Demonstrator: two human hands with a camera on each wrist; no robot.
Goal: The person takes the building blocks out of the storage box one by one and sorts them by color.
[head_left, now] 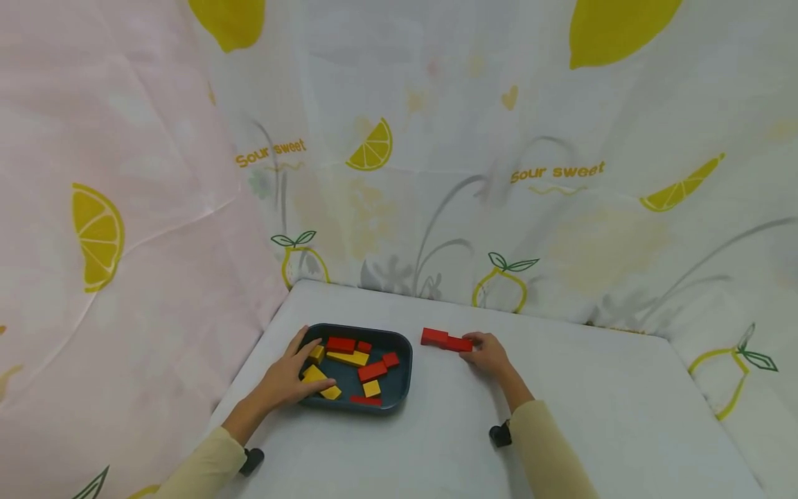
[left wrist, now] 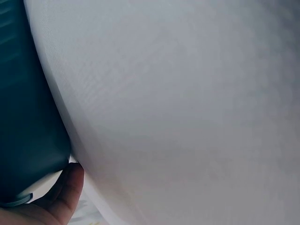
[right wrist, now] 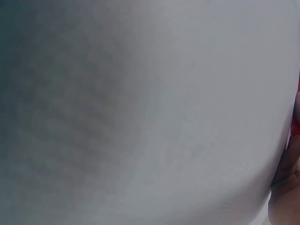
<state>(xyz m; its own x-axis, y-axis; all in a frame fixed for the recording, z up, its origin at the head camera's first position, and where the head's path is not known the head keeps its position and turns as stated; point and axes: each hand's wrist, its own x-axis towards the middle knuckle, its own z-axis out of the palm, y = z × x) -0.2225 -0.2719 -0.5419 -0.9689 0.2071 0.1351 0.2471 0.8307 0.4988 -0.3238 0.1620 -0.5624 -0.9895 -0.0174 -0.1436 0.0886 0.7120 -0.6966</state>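
A dark blue tray (head_left: 404,388) with red and yellow blocks inside stands on the white table. My left hand (head_left: 283,380) lies across its left end, fingers spread, the thumb reaching over the rim above a yellow block (head_left: 314,374). In the left wrist view fingers (left wrist: 70,192) show right beside the tray (left wrist: 28,108). Right of the tray, two red blocks lie end to end on the table. My right hand (head_left: 489,357) pinches the nearer red block (head_left: 456,344) at its right end; the other red block (head_left: 433,337) adjoins its left end.
A white table (head_left: 449,443) carries everything. Behind it hangs a pale cloth (head_left: 436,229) with lemon prints, and a pinkish cloth (head_left: 156,277) hangs along the left. More blocks in the tray include a red block (head_left: 373,372) and a small yellow block (head_left: 371,388).
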